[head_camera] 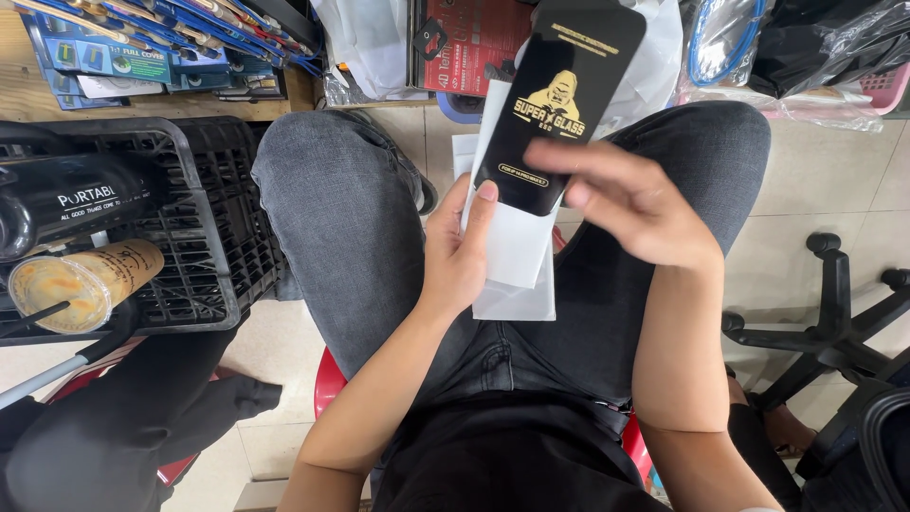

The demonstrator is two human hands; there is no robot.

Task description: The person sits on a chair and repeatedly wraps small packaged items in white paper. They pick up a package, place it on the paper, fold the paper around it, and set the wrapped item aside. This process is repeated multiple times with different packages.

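— While the person sat on the red plastic stool point(328, 379), where was the glossy black rounded sleeve with gold print point(559, 95)?

— Above the lap in grey jeans point(351, 218), standing nearly upright on a stack of flat white paper envelopes point(517, 256). The left hand point(457, 251) was clenched round the stack's left edge, thumb pressed on the sleeve's lower corner. The right hand point(630, 194) touched the sleeve's right edge with its fingertips; it looked more released than gripping, though I couldn't tell for sure.

— What could have gone wrong?

— I judged the sleeve might slide off the envelopes onto the pale tiled floor point(853, 190) beyond the lap, since only a thumb pinned it. The black plastic crate point(223, 228) left of the lap held an iced drink cup point(81, 284); a knock could have tipped it.
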